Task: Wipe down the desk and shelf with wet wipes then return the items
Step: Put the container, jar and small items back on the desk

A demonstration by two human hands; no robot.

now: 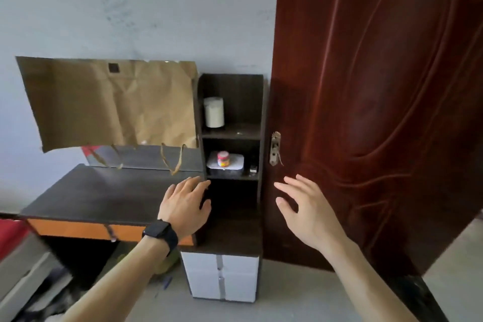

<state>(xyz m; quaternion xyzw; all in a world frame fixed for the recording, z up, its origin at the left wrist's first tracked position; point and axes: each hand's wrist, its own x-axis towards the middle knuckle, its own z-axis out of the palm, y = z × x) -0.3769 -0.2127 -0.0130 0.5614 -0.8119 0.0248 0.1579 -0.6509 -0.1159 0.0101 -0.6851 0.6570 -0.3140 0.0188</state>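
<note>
So the worktop [104, 191] is bare, but the shelf [232, 133] holds a jar [214, 112] and box [226, 165]. Both hands, left hand [185, 204] and right hand [305, 206], have loose, empty fingers, so the job looks barely begun or nearly done.

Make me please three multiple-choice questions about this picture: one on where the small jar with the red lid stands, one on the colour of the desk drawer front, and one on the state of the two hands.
1. Where does the small jar with the red lid stand?
A. on the desk top
B. on a flat white box in the middle shelf compartment
C. on the floor

2. What colour is the desk drawer front?
A. orange
B. green
C. white

3. In what state are the left hand and the right hand?
A. both hold a wipe
B. the left one holds the jar
C. both are open and hold nothing

Answers: 
1 B, the jar sits on the white box in the middle compartment of the shelf. 
2 A, the strip under the dark desk top is orange. 
3 C, the fingers of both hands are spread and nothing is in them.
</note>
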